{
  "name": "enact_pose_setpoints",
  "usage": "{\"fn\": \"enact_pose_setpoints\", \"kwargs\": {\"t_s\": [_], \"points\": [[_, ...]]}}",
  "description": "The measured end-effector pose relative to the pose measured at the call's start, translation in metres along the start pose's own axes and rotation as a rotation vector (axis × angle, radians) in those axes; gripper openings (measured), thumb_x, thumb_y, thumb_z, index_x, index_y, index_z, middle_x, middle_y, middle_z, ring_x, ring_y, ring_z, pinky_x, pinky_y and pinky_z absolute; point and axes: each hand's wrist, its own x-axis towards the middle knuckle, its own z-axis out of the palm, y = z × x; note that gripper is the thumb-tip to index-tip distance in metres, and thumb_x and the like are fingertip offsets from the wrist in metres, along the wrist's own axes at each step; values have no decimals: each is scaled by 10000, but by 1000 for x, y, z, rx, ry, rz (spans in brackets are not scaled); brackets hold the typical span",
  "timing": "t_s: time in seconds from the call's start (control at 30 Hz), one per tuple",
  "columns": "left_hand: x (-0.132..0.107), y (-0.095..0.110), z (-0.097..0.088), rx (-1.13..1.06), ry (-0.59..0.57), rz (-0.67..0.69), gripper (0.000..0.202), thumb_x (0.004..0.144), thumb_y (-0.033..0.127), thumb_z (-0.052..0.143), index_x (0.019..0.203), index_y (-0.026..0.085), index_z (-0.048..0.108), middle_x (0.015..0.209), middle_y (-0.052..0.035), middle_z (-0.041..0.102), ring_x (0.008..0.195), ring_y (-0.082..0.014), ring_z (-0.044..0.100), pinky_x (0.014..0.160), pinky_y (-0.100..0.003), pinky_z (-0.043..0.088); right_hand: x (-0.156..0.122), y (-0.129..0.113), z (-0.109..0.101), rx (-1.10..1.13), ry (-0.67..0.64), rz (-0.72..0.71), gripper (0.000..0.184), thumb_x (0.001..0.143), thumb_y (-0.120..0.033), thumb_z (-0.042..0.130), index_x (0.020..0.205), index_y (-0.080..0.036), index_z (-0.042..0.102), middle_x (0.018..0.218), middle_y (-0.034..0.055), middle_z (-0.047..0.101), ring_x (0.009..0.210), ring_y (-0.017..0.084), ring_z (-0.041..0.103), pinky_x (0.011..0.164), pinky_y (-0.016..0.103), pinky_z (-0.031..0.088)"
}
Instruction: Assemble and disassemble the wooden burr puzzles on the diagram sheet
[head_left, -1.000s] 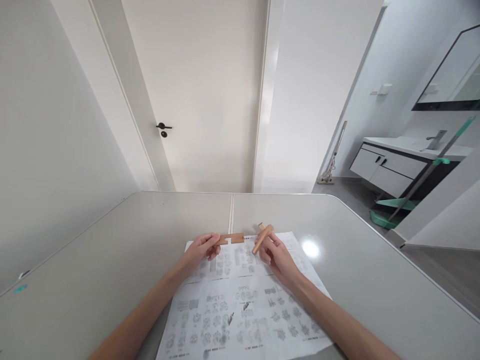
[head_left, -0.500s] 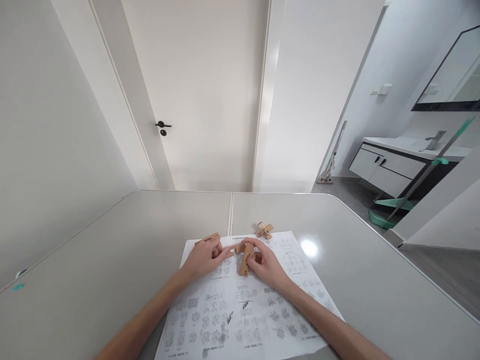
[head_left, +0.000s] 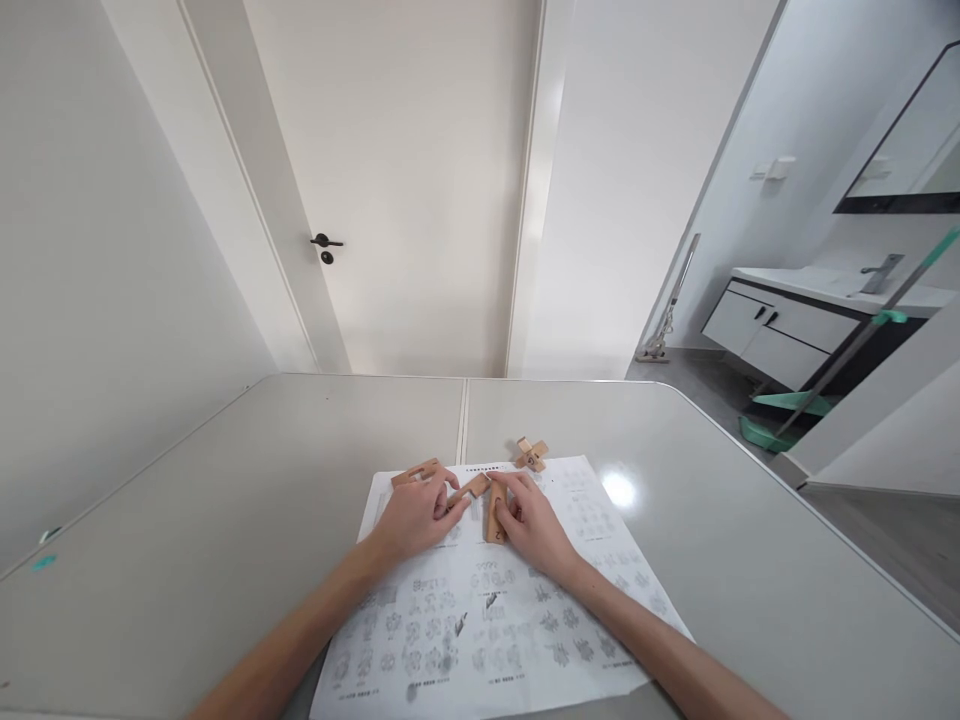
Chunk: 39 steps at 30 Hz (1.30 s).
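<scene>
L hand [head_left: 416, 515] pinches piece [head_left: 474, 487]; R hand [head_left: 534, 522] curled round bar [head_left: 495, 518], ends touching, over sheet [head_left: 480, 625] on tabletop [head_left: 225, 520]. Cross [head_left: 531, 455] at R hand's 12 o'clock, by sheet edge.

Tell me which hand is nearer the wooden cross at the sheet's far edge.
Right. The right hand sits just below the wooden cross; the left hand is farther left.

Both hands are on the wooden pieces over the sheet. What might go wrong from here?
1. The notched piece and wooden bar are held only by fingertips of the left hand and right hand; they may slip apart.
2. The loose piece beyond the left hand could get knocked across the instruction sheet.
</scene>
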Motion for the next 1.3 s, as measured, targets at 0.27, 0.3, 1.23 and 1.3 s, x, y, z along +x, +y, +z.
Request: {"fn": "enact_pose_setpoints", "kwargs": {"t_s": [0.27,0.3,1.23,1.3], "points": [[-7,19,15,52,-84,129,261,861,472,653,893,238,542,665,32,517,569,-162,495,562,-298,330,-1,4,5,53,48,30,259,936,-291,514,1129,-221,671,1173,127,613,694,212,602,692,404,522],[-6,20,16,69,-79,129,306,818,482,695,902,236,533,699,22,533,611,-179,520,579,-305,352,-1,4,5,71,39,34,247,935,-299,515,1113,-221,667,1165,124,622,682,208,603,682,399,520],[-1,0,11,179,-77,314,431,1016,184,423,1399,330,553,1440,-22,593,1356,-253,500,1135,-489,382,-3,-9,2,130,-96,103,368,853,-189,514,1220,-222,521,775,0,692,694,197,646,697,331,497],[0,-3,12,221,-54,296,423,1001,178,429,1369,316,585,1405,-23,621,1335,-260,514,1133,-508,381,-3,-10,2,119,-103,119,364,857,-198,509,1220,-223,518,819,10,705,688,192,643,696,332,499]]}}
